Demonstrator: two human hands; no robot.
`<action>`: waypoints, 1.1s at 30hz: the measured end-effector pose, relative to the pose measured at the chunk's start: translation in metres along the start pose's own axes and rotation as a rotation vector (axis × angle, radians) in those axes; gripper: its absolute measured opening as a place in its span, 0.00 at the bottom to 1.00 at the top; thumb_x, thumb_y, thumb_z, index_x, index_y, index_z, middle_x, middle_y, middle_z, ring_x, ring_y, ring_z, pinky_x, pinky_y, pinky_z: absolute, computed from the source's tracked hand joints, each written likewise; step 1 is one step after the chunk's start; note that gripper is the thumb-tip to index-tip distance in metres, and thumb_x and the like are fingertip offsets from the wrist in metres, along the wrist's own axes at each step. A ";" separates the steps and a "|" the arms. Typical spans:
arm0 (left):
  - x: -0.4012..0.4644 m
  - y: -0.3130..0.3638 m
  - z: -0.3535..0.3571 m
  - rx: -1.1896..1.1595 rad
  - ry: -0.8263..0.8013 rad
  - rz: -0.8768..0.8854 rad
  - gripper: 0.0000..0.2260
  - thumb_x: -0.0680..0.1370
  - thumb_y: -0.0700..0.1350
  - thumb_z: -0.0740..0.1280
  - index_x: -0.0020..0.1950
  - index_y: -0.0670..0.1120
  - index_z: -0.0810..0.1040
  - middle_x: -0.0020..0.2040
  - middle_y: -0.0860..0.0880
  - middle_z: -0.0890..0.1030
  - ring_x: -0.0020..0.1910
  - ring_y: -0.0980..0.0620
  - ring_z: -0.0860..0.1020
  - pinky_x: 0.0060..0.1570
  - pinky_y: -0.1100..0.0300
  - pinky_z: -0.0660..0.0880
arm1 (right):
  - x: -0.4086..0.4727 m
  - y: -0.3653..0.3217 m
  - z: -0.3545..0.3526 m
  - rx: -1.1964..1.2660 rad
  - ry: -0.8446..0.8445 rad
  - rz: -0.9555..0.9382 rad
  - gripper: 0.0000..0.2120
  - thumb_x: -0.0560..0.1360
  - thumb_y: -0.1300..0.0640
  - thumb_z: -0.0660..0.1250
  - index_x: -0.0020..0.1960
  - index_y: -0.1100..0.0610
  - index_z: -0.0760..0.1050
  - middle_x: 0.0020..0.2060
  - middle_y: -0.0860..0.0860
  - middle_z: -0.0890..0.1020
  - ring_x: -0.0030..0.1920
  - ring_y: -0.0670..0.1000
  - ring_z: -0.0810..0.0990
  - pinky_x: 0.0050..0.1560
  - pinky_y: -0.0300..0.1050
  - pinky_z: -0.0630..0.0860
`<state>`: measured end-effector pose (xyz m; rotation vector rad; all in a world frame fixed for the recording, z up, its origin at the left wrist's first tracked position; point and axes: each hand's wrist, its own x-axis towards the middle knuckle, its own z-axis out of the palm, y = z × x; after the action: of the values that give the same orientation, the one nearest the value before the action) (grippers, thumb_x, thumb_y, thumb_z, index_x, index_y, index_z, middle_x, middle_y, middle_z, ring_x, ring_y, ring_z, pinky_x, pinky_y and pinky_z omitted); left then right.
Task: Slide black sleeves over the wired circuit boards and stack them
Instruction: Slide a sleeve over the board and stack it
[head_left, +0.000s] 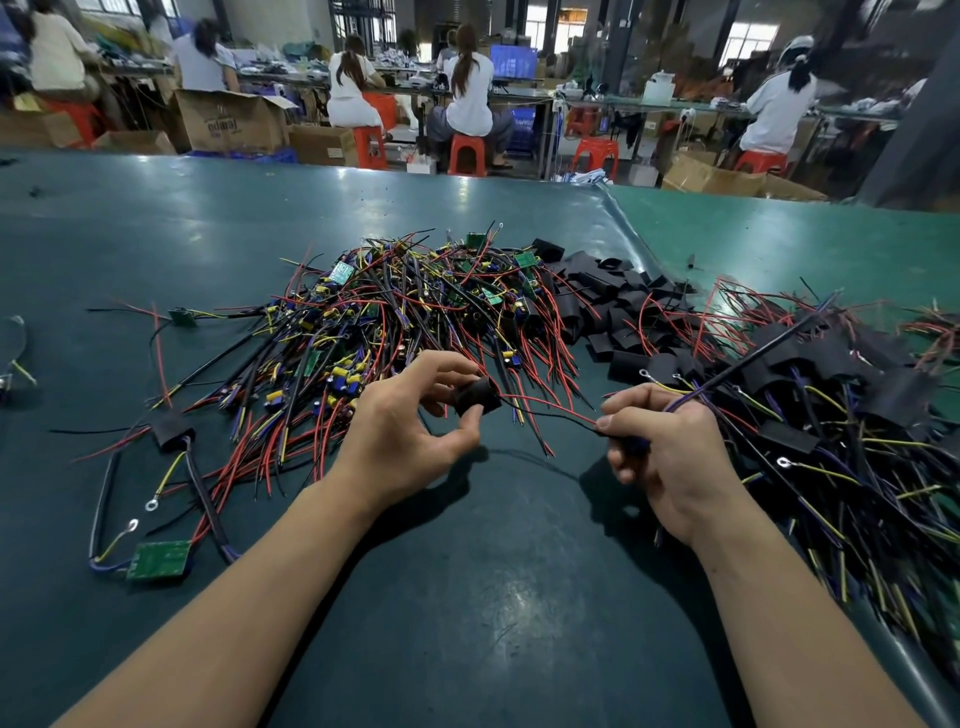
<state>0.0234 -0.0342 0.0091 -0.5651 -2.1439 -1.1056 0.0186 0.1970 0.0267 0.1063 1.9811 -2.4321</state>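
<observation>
Two hands reach into the middle of the frame over a dark green tabletop (493, 597). Your left hand (410, 431), just left of centre, pinches a short black sleeve (477, 396) between thumb and curled fingers, holding it slightly above the tabletop. Your right hand (665, 447), just right of centre, is closed around a wired circuit board (631, 444), most of it hidden inside your fist; you pinch its thin red and black wires (550, 410) at the fingertips, and they stretch leftward to the sleeve. A thicker black cable (753, 358) runs from this hand up and to the right.

Behind your hands, centre frame, lies a large tangled pile of unsleeved boards (415, 306) with red, black, yellow and purple wires. To its right sits a heap of loose black sleeves (608, 301). Along the right edge spreads a pile of sleeved boards (841, 415). At lower left, one bare green board (158, 560) lies alone, with a sleeved board (171, 432) above it. Across the top of the frame, people sit on red stools (466, 154) at distant benches.
</observation>
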 end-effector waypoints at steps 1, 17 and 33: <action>0.000 0.000 0.000 -0.003 -0.034 0.005 0.16 0.70 0.35 0.76 0.55 0.42 0.79 0.47 0.52 0.84 0.45 0.58 0.82 0.47 0.57 0.80 | 0.000 0.000 0.000 -0.006 -0.008 -0.001 0.13 0.69 0.76 0.65 0.34 0.59 0.74 0.24 0.52 0.74 0.20 0.49 0.70 0.20 0.35 0.64; -0.003 -0.003 0.004 0.010 -0.307 -0.029 0.10 0.71 0.38 0.75 0.52 0.45 0.85 0.45 0.52 0.86 0.43 0.60 0.83 0.48 0.59 0.79 | -0.005 0.003 0.017 0.220 -0.189 0.146 0.08 0.77 0.72 0.60 0.43 0.62 0.72 0.35 0.56 0.75 0.33 0.54 0.81 0.37 0.44 0.82; -0.001 -0.001 0.000 0.143 -0.356 0.035 0.13 0.71 0.47 0.77 0.53 0.46 0.85 0.44 0.50 0.85 0.42 0.52 0.81 0.45 0.55 0.78 | -0.005 0.007 0.023 0.284 -0.198 0.069 0.03 0.79 0.66 0.62 0.47 0.61 0.71 0.36 0.54 0.78 0.47 0.65 0.85 0.40 0.45 0.83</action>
<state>0.0240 -0.0346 0.0078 -0.7757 -2.4821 -0.8737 0.0228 0.1726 0.0250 -0.0633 1.5219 -2.5498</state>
